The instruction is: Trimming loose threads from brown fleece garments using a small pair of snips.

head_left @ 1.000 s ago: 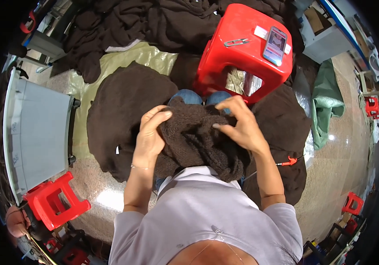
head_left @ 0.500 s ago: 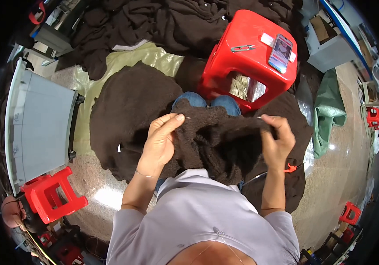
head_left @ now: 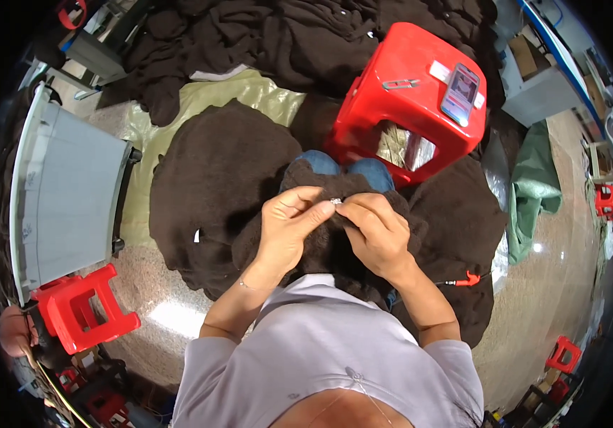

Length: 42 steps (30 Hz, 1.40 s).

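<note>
Across my lap lies a dark brown fleece garment (head_left: 321, 239), bunched below my hands and partly hidden by them. My left hand (head_left: 286, 222) is closed in a pinch on its upper edge, thumb and forefinger together. Close against it, my right hand (head_left: 379, 234) pinches the fabric from the other side with its fingers curled. Between the two sets of fingertips shows a small silvery-white piece (head_left: 336, 201), too small to make out.
Ahead stands a red plastic stool (head_left: 372, 84) bearing thread snips (head_left: 401, 84) and a phone (head_left: 460, 94). Brown fleece heaps (head_left: 221, 164) lie around my legs. A red-handled air gun (head_left: 467, 279) rests at right. At left are a grey bin (head_left: 71, 192) and another red stool (head_left: 87, 310).
My hands were apart, each pinching the garment's edge with a small whitish bit at the fingertips. Now they have come together in the middle, the right hand moving left.
</note>
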### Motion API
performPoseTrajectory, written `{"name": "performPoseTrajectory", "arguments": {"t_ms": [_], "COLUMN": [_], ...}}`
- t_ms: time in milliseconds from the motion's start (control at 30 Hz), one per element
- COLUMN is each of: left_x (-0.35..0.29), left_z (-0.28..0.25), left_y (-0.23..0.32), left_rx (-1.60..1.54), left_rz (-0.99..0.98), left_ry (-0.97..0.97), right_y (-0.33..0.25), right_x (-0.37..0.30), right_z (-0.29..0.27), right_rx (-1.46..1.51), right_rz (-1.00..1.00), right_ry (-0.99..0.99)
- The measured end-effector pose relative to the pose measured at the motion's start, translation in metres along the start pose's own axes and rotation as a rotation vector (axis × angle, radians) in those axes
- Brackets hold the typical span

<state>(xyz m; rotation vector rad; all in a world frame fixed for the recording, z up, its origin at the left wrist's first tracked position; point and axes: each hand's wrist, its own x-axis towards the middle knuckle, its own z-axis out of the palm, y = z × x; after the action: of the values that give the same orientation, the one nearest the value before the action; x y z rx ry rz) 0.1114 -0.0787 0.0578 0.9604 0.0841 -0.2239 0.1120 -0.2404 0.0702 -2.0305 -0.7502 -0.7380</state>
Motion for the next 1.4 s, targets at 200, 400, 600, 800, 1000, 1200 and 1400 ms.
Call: {"name": "performPoseTrajectory", "arguments": {"t_ms": [200,400,600,800,1000,1200,1400], "left_x": [0.004,-0.003,-0.025,-0.011,-0.023,-0.030,-0.009], "left_z": [-0.021,-0.030,-0.008,-0.013,-0.067,-0.057,-0.029], "left_y": [0.011,0.004,-0.016,-0.013,0.014,0.081,0.038], "left_rx": [0.392,0.514,0.634,0.708,1.175,0.080,0.341], "left_rz": [0.112,0.224,0.526,0.497,0.281,-0.279,-0.150], "left_ry": [-0.206,-0.206,0.087,-0.069,0.171,-0.039,-0.102], "right_y": [-0.004,-0.010,-0.025,-0.014,0.022,0.048,0.038], "right_x": [0.006,0.008,-0.006,-0.012,-0.009,-0.026,-0.007], "right_z": [-0.009,-0.008,0.009,0.012,-0.024,-0.078,-0.048], "right_rx": [0.247,0.217,0.104,-0.060,-0.182,0.593,0.449], "right_rz": [0.499,0.363,0.490,0.270,0.454,0.828,0.630], "right_ry": [-0.301,-0.458,-0.239,-0.151,-0.239,0.005,-0.273]}}
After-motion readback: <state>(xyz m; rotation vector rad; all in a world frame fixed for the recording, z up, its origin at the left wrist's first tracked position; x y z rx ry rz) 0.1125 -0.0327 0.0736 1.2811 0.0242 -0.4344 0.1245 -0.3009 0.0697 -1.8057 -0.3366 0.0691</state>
